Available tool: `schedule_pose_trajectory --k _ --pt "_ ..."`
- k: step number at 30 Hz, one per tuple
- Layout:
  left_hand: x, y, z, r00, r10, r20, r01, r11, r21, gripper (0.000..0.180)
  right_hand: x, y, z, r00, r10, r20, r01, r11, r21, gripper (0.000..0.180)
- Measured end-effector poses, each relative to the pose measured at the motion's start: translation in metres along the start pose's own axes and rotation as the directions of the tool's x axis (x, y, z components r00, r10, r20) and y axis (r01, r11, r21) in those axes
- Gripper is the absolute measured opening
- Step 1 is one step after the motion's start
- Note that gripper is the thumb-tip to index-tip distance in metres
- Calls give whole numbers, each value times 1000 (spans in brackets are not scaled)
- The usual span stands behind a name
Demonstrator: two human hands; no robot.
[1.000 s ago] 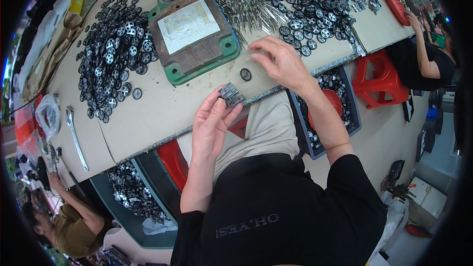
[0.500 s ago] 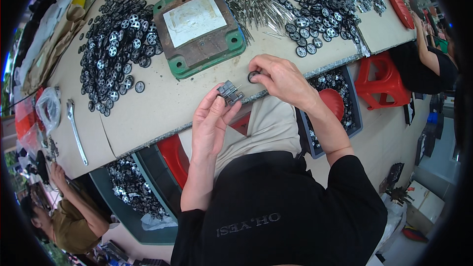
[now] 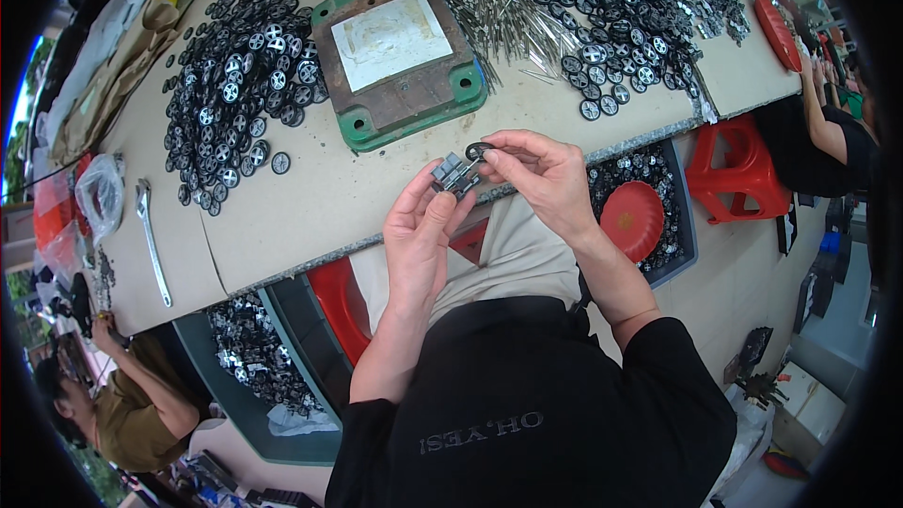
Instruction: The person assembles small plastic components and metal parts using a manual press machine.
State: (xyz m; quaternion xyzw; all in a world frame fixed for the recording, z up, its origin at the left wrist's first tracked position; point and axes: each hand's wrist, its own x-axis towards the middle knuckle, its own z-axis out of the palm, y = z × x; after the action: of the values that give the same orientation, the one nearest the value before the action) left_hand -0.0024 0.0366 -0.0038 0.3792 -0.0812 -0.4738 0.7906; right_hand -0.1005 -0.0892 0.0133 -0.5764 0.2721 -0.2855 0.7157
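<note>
My left hand [image 3: 421,230] is closed on a small grey plastic toy-car chassis [image 3: 453,175], held just above the table's front edge. A thin metal axle sticks out of the chassis toward the right. Between the thumb and fingers of my right hand [image 3: 541,174] is a small black toy wheel [image 3: 478,150], tilted and right by the axle's end. Whether the wheel is on the axle I cannot tell. Beyond my hands stands a green and brown metal press [image 3: 404,118] with a white plate on its base.
Piled wheels [image 3: 230,85] cover the table left of the press. Behind it to the right lie loose metal axles [image 3: 508,14] and more wheels [image 3: 611,66]. A wrench [image 3: 150,245] rests at the left. Bins of parts [image 3: 691,226] flank my legs; a red stool [image 3: 738,169] stands right. Other people sit nearby.
My right hand has brought the wheel left to the axle end at the chassis. My left hand still grips the chassis. The whole view has shifted slightly.
</note>
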Motion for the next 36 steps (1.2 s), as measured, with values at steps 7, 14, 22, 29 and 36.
schedule_pose_trajectory --k 7,14,22,29,36 --pt "0 0 3 999 43 -20 -42 998 47 35 -2 0 2 1000 -24 -18 23 998 -57 18" --pt "-1 -1 2 998 62 -21 -60 995 86 37 -4 0 8 998 -38 -58 34 997 -76 18" --pt "-3 -3 2 968 251 9 -240 914 328 39 -14 2 9 979 -203 -6 187 914 -361 23" --pt "1 13 -9 996 -70 63 63 993 98 38 3 -21 -15 948 -149 282 242 911 -334 32" --pt "1 7 -9 995 15 102 -43 959 279 37 3 -7 -17 950 219 224 -185 969 -164 21"
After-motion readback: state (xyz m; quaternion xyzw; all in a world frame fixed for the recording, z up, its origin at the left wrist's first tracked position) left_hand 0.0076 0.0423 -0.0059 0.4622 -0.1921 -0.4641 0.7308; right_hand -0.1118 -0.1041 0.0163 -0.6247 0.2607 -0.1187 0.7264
